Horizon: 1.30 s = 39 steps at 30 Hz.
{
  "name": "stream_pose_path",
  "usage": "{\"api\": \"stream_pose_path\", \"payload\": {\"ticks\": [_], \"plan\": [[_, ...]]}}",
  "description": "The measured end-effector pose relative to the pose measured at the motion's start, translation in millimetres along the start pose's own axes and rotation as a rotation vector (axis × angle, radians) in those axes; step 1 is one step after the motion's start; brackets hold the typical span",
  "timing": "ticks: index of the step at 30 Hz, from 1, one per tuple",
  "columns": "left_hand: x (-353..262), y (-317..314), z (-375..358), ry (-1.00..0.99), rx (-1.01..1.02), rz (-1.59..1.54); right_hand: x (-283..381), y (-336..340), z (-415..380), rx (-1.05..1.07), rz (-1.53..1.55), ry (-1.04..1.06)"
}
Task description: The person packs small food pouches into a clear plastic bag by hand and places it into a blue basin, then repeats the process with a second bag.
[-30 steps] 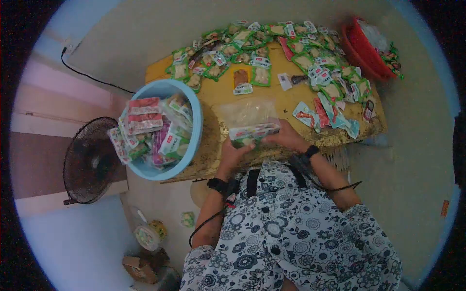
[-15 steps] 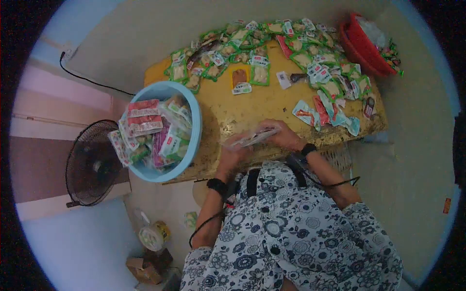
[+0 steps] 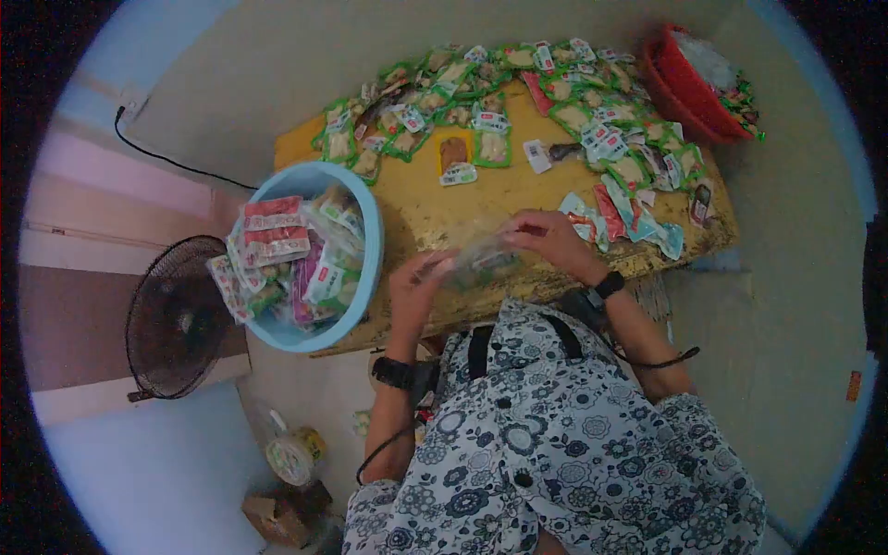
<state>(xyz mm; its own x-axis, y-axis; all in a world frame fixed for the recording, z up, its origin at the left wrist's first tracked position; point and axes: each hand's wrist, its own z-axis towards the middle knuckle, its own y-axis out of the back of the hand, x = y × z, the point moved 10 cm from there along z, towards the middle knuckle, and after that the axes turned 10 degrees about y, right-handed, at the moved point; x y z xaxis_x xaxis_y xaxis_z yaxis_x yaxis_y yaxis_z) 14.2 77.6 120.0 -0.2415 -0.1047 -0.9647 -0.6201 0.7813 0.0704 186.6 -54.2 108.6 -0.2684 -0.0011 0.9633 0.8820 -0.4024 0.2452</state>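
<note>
Between my two hands a clear plastic bag [image 3: 483,259] is stretched out over the front of the yellow table [image 3: 407,208]; it is blurred and its contents are hard to make out. My left hand [image 3: 421,279] is closed on the bag's left end. The other end is pinched by the fingers of my right hand [image 3: 548,240]. Beyond the bag lie a brown food pack with a yellow edge [image 3: 455,157] and a green-edged pack [image 3: 492,143]. Blue and red packs [image 3: 615,215] lie just past my right hand.
A light blue basin [image 3: 372,250] full of packs stands at the left. Many green-edged packs [image 3: 573,116] line the table's back and right. A red basket [image 3: 684,88] is at the back right. A black fan [image 3: 180,314], a tub [image 3: 289,460] and a cardboard box [image 3: 276,520] are left.
My hands have moved apart, the left one leftward and the right one slightly up and right. The plastic bag is now spread wider between them.
</note>
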Motion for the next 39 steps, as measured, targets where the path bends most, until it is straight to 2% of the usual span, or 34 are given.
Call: {"api": "stream_pose_path", "payload": {"ticks": [3,6,9,12,15,21,24,27,29,33,36,39], "plan": [[10,7,2,-0.05,-0.033,0.032,-7,1,-1,-0.023,0.039,-0.015],[14,15,-2,0.023,-0.092,0.013,-2,9,-6,-0.109,0.054,0.018],[8,27,-3,-0.014,-0.123,0.181,-6,13,-9,-0.136,0.044,0.079],[9,26,-1,-0.007,-0.038,0.126,-10,15,-12,-0.165,0.087,0.041],[4,26,-2,-0.03,-0.014,0.217,-4,19,-13,-0.222,0.094,0.026],[4,26,-2,0.025,0.076,0.076,14,22,-9,-0.194,0.028,0.019],[1,37,0,0.052,-0.03,0.062,20,26,-7,-0.229,-0.025,0.029],[-22,40,-3,-0.105,-0.043,0.038,37,26,-8,-0.301,0.052,0.121],[-6,39,-2,-0.06,-0.057,0.086,3,24,-12,-0.279,-0.042,0.075],[15,45,4,-0.043,-0.098,0.1,2,26,-14,-0.311,-0.098,0.06],[-12,40,3,-0.128,-0.085,0.154,14,27,-8,-0.379,0.061,0.049],[-9,39,8,-0.071,0.005,0.234,26,22,-1,-0.295,0.064,0.096]]}}
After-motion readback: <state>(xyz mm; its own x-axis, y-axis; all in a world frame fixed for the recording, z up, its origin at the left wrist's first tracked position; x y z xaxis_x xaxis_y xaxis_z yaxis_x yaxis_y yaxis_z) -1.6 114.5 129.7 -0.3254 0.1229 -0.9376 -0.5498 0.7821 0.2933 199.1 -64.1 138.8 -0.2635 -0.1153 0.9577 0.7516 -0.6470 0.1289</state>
